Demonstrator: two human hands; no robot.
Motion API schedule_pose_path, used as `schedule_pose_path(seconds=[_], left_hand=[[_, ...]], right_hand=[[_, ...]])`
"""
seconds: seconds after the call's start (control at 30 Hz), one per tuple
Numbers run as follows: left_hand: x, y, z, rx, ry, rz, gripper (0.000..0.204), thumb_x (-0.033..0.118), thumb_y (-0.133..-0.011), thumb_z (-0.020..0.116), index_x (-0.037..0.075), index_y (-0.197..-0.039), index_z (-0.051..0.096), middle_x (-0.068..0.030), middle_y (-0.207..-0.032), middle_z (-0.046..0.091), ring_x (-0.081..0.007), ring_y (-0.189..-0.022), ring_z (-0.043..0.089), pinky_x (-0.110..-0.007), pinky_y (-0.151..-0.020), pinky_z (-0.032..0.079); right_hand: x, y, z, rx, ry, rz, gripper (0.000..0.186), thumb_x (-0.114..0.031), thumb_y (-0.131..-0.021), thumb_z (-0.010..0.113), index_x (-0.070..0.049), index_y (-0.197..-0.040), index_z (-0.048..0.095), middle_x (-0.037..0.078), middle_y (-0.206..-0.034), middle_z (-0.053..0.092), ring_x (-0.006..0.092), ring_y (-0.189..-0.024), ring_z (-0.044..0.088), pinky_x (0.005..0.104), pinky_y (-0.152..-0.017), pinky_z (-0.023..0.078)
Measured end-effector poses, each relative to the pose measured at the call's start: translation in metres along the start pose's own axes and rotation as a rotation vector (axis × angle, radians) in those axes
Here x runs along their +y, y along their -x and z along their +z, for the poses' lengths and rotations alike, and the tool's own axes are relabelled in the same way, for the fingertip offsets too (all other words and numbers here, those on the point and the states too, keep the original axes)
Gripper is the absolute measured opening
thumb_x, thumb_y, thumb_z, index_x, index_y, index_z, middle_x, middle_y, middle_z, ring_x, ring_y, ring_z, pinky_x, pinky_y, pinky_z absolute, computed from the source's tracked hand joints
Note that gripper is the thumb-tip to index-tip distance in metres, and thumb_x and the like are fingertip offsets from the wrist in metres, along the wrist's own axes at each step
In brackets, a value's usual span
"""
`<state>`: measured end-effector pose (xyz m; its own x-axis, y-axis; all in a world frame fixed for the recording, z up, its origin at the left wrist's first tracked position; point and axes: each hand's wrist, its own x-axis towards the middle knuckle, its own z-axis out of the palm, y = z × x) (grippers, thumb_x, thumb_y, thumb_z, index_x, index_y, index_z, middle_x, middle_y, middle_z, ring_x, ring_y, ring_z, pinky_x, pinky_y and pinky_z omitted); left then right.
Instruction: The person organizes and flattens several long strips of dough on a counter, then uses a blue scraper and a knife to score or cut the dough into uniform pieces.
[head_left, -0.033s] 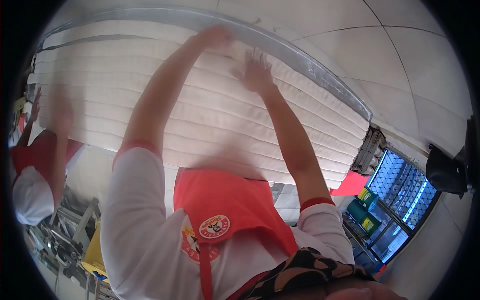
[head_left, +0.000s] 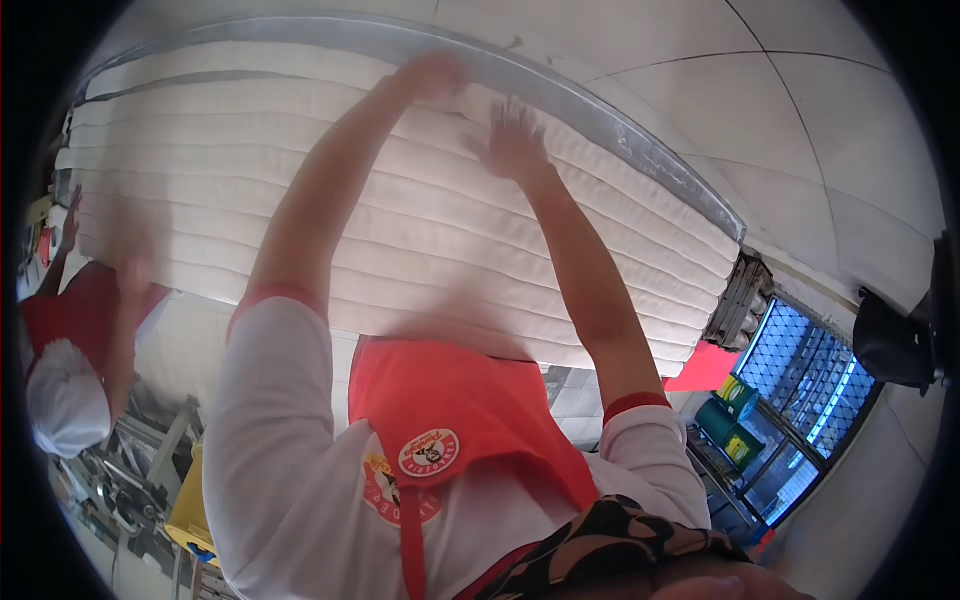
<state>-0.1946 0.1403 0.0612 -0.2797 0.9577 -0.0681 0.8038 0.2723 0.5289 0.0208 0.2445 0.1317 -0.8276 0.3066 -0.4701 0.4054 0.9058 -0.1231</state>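
Observation:
Long, soft, pale strips that look like dough (head_left: 400, 220) lie side by side across a work surface with a grey metal edge (head_left: 640, 150). My left hand (head_left: 432, 78), blurred by motion, is over the far strips near that edge; its fingers and any contents cannot be made out. My right hand (head_left: 512, 140) is lower and to its right, on or just over the strips, with whitened fingers spread and nothing visible in it. My red apron (head_left: 450, 390) is against the near side of the strips.
A co-worker in red and white (head_left: 75, 340) reaches toward the strips' left end, hands blurred. A yellow container (head_left: 188, 500) and metal equipment (head_left: 150, 440) are at lower left. Stacked metal trays (head_left: 738, 300), green containers (head_left: 725, 430) and a grilled window (head_left: 810, 370) are at right.
The co-worker's blurred hand and arm at the left have shifted slightly downward. My own hands are almost where they were.

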Motion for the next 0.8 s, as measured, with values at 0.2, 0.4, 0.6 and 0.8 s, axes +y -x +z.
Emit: schedule_pose_path(seconds=[0.2,0.4,0.6,0.8], left_hand=[[-0.012,0.000,0.015,0.100,-0.013,0.052,0.033,0.026,-0.096,0.064,0.013,-0.125,0.073,-0.0170,-0.114,0.071,-0.0353,-0.113,0.063,-0.045,-0.103,0.050],[0.065,0.019,0.044,0.110,-0.365,-0.082,0.052,0.035,-0.096,0.064,0.019,-0.145,0.057,-0.0076,-0.142,0.050,-0.0296,-0.134,0.048,-0.060,-0.104,0.043],[0.127,-0.011,0.079,0.206,-0.276,-0.075,0.055,0.044,-0.098,0.063,0.017,-0.146,0.058,-0.0079,-0.142,0.051,-0.0300,-0.134,0.047,-0.061,-0.109,0.036],[0.188,-0.046,0.103,0.136,-0.162,-0.032,0.059,0.048,-0.097,0.063,0.017,-0.147,0.055,-0.0075,-0.142,0.050,-0.0304,-0.134,0.045,-0.062,-0.113,0.032]], right_hand=[[-0.045,-0.008,0.023,0.228,-0.035,-0.198,0.096,-0.065,-0.099,0.053,-0.005,-0.166,0.019,0.024,-0.172,0.016,0.0431,-0.160,0.010,0.0616,-0.126,0.014],[0.032,0.013,0.052,0.302,-0.012,-0.161,0.080,-0.061,-0.104,0.046,-0.017,-0.167,0.024,0.009,-0.175,0.018,0.0336,-0.162,0.012,0.0572,-0.129,0.009],[0.106,0.056,0.068,0.357,0.049,0.006,0.076,-0.058,-0.105,0.045,-0.018,-0.167,0.025,0.009,-0.174,0.021,0.0332,-0.161,0.013,0.0601,-0.128,0.010],[0.196,0.072,0.052,0.417,-0.046,0.202,0.080,-0.062,-0.098,0.057,-0.016,-0.161,0.038,0.011,-0.166,0.035,0.0341,-0.156,0.027,0.0696,-0.123,0.018]])
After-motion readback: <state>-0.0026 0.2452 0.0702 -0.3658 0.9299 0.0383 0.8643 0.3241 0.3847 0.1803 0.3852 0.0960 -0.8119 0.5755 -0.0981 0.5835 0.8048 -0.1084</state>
